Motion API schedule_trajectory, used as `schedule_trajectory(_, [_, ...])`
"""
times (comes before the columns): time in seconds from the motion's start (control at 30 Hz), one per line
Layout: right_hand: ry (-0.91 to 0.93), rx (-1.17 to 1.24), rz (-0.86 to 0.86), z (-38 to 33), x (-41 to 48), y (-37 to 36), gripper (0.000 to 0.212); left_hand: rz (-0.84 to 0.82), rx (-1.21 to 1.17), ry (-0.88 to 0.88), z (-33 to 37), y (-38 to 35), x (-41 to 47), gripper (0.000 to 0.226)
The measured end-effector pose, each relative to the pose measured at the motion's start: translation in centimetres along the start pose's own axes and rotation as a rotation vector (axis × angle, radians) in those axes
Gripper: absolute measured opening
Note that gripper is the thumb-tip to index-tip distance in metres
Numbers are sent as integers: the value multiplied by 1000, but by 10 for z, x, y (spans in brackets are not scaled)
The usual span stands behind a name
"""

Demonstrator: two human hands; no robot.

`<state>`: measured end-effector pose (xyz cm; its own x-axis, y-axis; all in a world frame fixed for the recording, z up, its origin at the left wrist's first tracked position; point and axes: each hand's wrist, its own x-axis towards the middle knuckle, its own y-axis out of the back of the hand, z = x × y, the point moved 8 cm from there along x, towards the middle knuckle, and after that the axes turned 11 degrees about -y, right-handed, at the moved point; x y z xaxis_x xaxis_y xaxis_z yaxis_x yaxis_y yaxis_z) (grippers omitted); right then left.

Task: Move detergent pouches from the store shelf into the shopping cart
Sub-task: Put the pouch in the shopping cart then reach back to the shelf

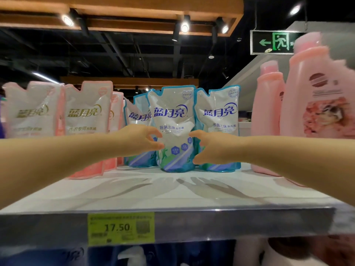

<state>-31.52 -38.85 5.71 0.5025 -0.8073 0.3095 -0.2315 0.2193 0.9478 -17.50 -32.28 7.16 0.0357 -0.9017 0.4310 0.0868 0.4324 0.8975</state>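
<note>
Three blue and white detergent pouches stand upright on the white shelf (172, 191). The middle pouch (173, 123) stands foremost, with another pouch (221, 120) to its right and one (137, 114) partly hidden behind its left side. My left hand (140, 140) reaches to the middle pouch's left edge, fingers and thumb spread apart in a C shape. My right hand (208, 145) is at its right edge, fingers and thumb likewise spread. Neither hand clearly clasps the pouch. No shopping cart is in view.
Pink and white pouches (86, 116) stand in rows at the left. Tall pink bottles (315, 96) stand at the right of the shelf. A yellow price tag (121, 228) reading 17.50 is on the shelf's front edge. Dark products sit on the shelf below.
</note>
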Motion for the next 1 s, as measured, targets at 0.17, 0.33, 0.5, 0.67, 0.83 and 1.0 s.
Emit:
schedule_trajectory(0.17, [38, 101, 82, 14, -43, 23, 50, 140, -68, -96, 39, 9, -33, 34])
schedule_trajectory(0.33, [37, 196, 186, 23, -108, 56, 36, 305, -129, -182, 83, 27, -74, 30])
schedule_trajectory(0.5, [58, 246, 278, 20, -189, 78, 27, 446, -138, -284, 128, 50, -129, 24])
schedule_trajectory(0.67, [46, 270, 361, 16, -273, 80, 23, 437, -148, -411, 170, 46, -191, 15])
schedule_trajectory(0.83, [-48, 342, 362, 47, -349, 79, 17, 415, -123, -584, 240, 25, -255, 45])
schedule_trajectory(1.0, [-208, 413, 412, 108, -463, 63, 14, 383, -241, -660, 339, -11, -314, 50])
